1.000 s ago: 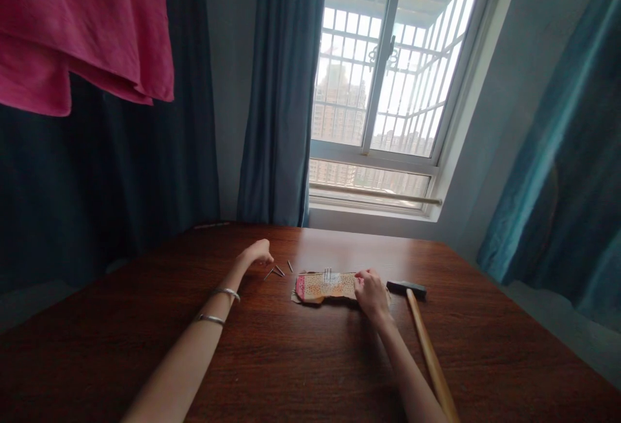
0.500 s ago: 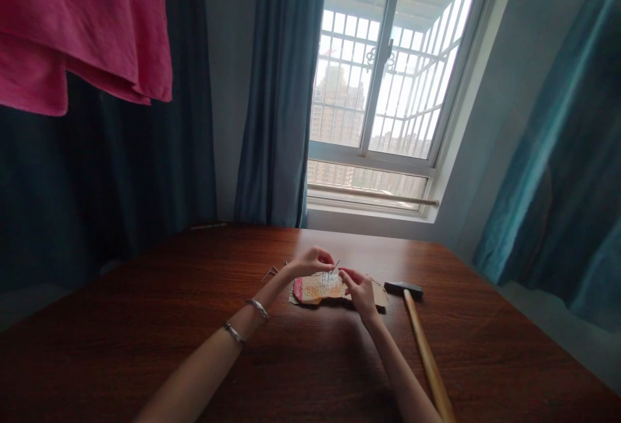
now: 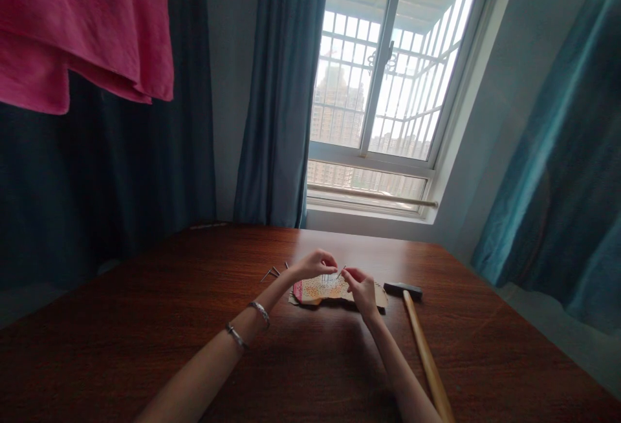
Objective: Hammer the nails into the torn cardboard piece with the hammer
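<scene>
A flat board covered with patterned, dotted paper (image 3: pixel 315 290) lies on the brown wooden table, with a few thin nails standing upright in it. My right hand (image 3: pixel 361 287) is over the board's right part, a nail (image 3: pixel 342 271) pinched between thumb and fingertips. My left hand (image 3: pixel 315 264), with two bracelets on the forearm, hovers over the board's back left beside the standing nails. Its fingers are curled close together; whether they hold anything is too small to tell.
A hammer with a dark head (image 3: pixel 402 290) and long wooden handle lies right of the board. Several loose nails (image 3: pixel 275 272) lie left of it. The table (image 3: pixel 97 345) reaches toward the window and curtains. A pink cloth (image 3: pixel 107 28) hangs at upper left.
The nail between my hands has moved slightly right, away from my left fingers, and is now in my right fingertips. My left hand has shifted slightly right.
</scene>
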A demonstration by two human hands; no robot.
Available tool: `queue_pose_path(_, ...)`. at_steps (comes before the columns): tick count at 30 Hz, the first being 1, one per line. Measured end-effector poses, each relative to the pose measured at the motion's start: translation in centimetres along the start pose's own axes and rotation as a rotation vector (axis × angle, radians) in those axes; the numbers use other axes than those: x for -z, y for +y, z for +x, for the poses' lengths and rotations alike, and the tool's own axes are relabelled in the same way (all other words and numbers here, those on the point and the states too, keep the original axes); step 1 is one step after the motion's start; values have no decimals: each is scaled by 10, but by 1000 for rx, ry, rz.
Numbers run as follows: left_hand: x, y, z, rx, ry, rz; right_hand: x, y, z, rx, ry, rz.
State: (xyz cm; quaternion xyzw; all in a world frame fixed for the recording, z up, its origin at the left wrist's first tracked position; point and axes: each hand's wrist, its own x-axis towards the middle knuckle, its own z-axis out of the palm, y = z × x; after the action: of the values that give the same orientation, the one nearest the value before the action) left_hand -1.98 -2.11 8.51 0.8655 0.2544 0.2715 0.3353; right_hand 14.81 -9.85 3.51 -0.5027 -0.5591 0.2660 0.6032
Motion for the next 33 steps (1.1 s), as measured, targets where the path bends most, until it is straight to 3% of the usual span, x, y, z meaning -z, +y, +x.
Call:
queue_pose_path(5,14,-17,2,47,284,34,-6,14,22,36,-4,-101)
queue_pose_path(7,12,-31,2,113,337,-25,-12,20,28,55,-23,-144)
queue_pose_path(12,-4,-55,2,195,335,-222,-26,33,30,69,-52,-233)
queue_pose_path(21,-24,-59,-1,192,257,-302,-25,35,26,100,-78,-336)
queue_pose_path(33,-33,-68,-2,196,242,-199,-25,25,20,115,-99,-372)
